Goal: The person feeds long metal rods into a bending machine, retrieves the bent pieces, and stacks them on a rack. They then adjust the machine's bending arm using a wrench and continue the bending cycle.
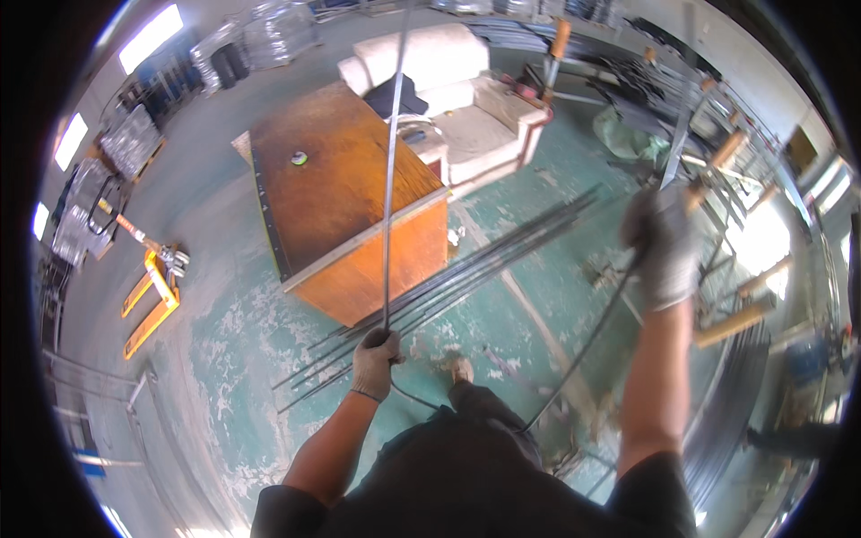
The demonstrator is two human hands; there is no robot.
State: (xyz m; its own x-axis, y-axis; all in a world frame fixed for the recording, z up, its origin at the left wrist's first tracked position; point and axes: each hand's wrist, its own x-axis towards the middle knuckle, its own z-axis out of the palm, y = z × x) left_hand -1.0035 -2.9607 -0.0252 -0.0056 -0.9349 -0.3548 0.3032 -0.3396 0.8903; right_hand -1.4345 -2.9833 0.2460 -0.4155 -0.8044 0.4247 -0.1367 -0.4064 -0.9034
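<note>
Grey metal catches the light along the slim bar (391, 179) on my feed, where the gloved left hand (372, 366) has its fingers clenched around it, just in front of the wooden desk (332, 170). Its top is cut off by the upper edge of my view, so I cannot judge its full length. Below the fist, a dark curved line (414, 397) runs toward the person's dark clothing (484, 484); I cannot tell whether it belongs to the same bar. Blur smears the gloved right hand (665, 260), and I cannot tell whether its fingers are closed or loose. A flat grey strip (679, 134) meets that hand from above, its upper part faint, and a thin dark strip (583, 354) slants from it down and left to the clothing. The slim bar's long axis stands nearly upright to me, leaning slightly right toward its top, while several dark bars (475, 278) lie diagonally on the green floor (233, 359) beside the desk, their far ends pointing up and right.
</note>
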